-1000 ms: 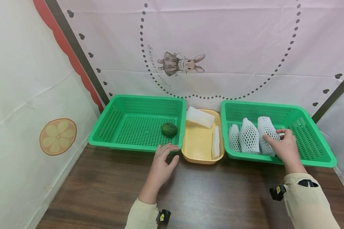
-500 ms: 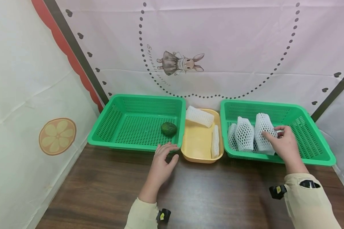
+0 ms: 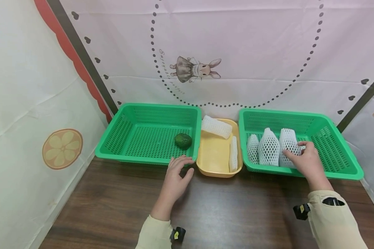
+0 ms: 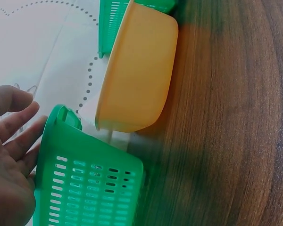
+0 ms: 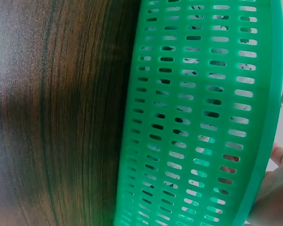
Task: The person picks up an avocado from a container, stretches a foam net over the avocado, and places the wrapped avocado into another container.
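Observation:
My right hand point(image 3: 308, 162) reaches over the front rim of the right green basket point(image 3: 339, 157). Its thumb and fingers grip the rightmost white foam net sleeve point(image 3: 288, 143), whose contents are hidden. Two more sleeves stand to its left: a plump foam net sleeve point(image 3: 269, 148) and a smaller foam net sleeve point(image 3: 253, 150). In the right wrist view, the basket wall point(image 5: 193, 113) hides most of the grip. My left hand point(image 3: 176, 180) rests at the front right corner of the left green basket point(image 3: 143, 159), fingers loosely bent and holding nothing. A dark green avocado point(image 3: 183, 141) lies inside that basket.
Between the baskets sits a yellow tray point(image 3: 216, 155) with a flattened foam net sleeve point(image 3: 217, 127) at its back and a narrow folded foam sleeve point(image 3: 233, 155) along its right side. A brown wooden table point(image 3: 230, 211) spreads in front; a printed cloth point(image 3: 252, 45) hangs behind.
The foam net sleeves in the right basket tilted left, then came back more upright as my right hand shifted slightly while gripping. My left hand has stayed still.

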{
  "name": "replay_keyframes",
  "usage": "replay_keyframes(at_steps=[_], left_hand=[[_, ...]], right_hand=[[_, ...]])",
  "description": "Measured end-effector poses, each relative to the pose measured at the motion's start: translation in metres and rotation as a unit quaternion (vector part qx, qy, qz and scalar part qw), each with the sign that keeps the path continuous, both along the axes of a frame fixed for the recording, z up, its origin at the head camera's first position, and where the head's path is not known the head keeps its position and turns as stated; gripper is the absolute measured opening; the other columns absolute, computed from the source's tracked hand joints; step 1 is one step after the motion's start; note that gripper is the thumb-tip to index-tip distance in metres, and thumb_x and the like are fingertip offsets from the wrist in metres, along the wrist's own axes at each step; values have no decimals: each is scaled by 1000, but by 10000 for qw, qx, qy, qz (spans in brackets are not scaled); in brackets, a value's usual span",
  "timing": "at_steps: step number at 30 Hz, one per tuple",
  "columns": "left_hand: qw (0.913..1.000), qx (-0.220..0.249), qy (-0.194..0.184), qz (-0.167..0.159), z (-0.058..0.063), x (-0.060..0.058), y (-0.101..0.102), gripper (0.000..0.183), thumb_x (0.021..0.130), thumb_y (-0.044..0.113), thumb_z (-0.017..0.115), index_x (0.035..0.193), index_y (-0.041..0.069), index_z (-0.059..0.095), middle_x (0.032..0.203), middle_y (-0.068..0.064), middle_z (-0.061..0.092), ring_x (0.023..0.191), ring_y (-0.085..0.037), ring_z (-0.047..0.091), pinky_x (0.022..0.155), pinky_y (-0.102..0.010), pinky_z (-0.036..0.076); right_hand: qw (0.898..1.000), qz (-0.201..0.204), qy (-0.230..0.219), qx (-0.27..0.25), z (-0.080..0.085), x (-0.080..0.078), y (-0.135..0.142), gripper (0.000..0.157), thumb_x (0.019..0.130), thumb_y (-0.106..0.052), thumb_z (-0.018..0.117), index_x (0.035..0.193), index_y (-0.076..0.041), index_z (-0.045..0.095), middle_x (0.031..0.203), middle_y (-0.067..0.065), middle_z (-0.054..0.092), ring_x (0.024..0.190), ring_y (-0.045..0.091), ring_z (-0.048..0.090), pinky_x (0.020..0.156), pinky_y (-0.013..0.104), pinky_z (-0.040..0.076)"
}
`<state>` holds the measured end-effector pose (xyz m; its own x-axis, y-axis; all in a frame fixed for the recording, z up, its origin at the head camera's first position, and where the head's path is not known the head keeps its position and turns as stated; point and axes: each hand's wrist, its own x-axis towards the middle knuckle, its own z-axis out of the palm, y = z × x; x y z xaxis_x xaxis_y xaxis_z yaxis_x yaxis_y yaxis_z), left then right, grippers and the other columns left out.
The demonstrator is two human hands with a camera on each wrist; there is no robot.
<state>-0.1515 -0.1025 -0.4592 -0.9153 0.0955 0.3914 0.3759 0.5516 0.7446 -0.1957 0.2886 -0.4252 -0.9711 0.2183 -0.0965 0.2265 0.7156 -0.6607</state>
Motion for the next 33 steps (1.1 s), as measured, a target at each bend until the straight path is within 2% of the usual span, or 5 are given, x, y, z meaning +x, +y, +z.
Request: replay_keyframes(at_steps=[7, 16, 22, 30, 33], left_hand=[[10000, 25, 20, -40, 0, -1, 0, 19, 88, 9, 62, 106, 5, 65, 115, -8, 61, 123, -26, 44, 109, -49, 13], [9999, 67, 83, -91, 1, -1, 1, 18, 88, 8, 62, 105, 3, 65, 115, -9, 61, 123, -28, 44, 110, -46, 11], [9998, 89, 92, -154, 2, -2, 1, 18, 88, 8, 62, 105, 3, 65, 115, -11, 61, 122, -31, 44, 109, -49, 11], [9991, -148, -394, 6, 8, -1, 0, 29, 89, 14, 62, 116, 5, 59, 121, -8, 58, 125, -27, 42, 110, -46, 12], [9969, -268, -724, 147, 15, 0, -1, 34, 90, 18, 61, 122, 7, 56, 126, -8, 54, 124, -25, 41, 106, -45, 24]], right_hand=[[9994, -283, 101, -173, 0, 1, -1, 81, 87, -53, 51, 134, 6, 23, 127, 34, 19, 102, 45, 37, 70, 52, 38], [9995, -243, 174, -143, -1, 1, 0, 78, 88, -49, 53, 133, 8, 24, 124, 34, 26, 102, 44, 37, 72, 52, 38], [9969, -561, 314, -454, 1, 5, -2, 81, 87, -50, 53, 136, 5, 21, 128, 32, 25, 109, 44, 35, 74, 50, 38], [9862, -1002, 1208, -537, 7, 17, -18, 62, 90, -38, 53, 133, 2, 31, 133, 25, 20, 120, 40, 26, 88, 55, 30], [9795, -945, 1650, -670, 11, 21, -29, 53, 91, -31, 53, 129, 1, 35, 132, 22, 21, 121, 37, 25, 90, 54, 28]])
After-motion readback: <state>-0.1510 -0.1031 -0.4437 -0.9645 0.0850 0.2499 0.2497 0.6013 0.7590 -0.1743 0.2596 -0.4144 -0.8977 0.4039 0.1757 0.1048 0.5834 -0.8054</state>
